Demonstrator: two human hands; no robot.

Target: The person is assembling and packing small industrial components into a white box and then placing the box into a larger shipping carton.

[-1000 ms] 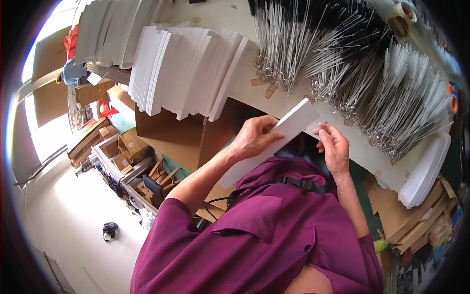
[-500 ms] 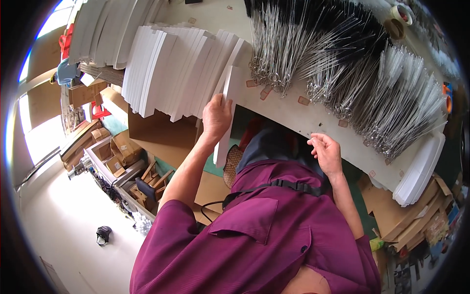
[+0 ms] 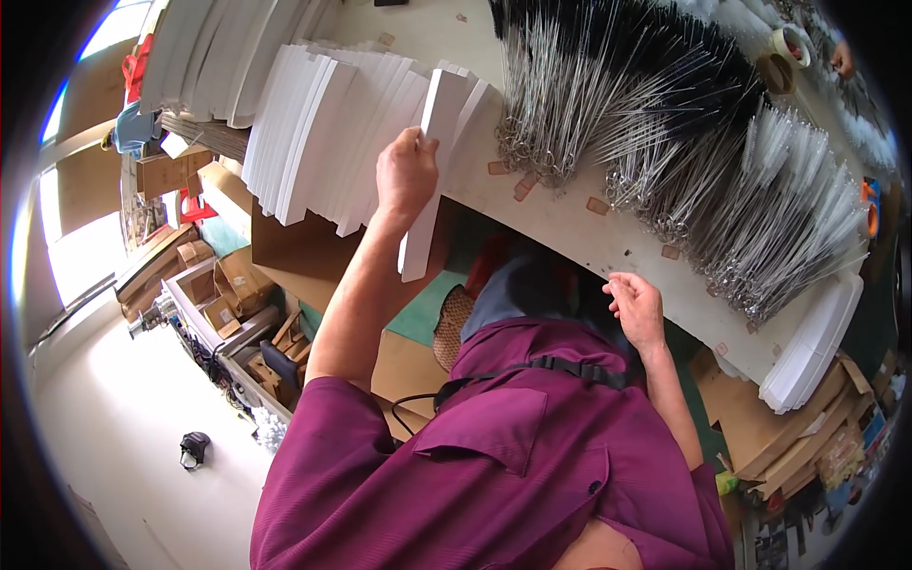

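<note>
My left hand (image 3: pixel 407 177) is closed around a long, narrow white carton (image 3: pixel 420 237). The carton stands on a slant, its upper end in front of a row of similar white cartons (image 3: pixel 313 133) on the table. Over by the table's front edge, my right hand (image 3: pixel 635 309) has its fingers loosely curled, and nothing shows in them. Beyond that hand lie wire brushes with looped ends: a black-bristled bunch (image 3: pixel 560 114) and a white-bristled bunch (image 3: pixel 779 209).
More white cartons (image 3: pixel 204 66) stand at the far left. A white stack (image 3: pixel 812 347) lies at the table's right end. Tape rolls (image 3: pixel 787 47) sit at the back right, near another person's hand (image 3: pixel 843 59). Cardboard (image 3: pixel 788 418) is piled below right; an open cardboard box (image 3: pixel 294 252) is below left.
My left hand has lifted the white carton up and slightly left, toward the row. My right hand has shifted slightly down and stays near the table edge. Another person's hand has appeared at the back right.
</note>
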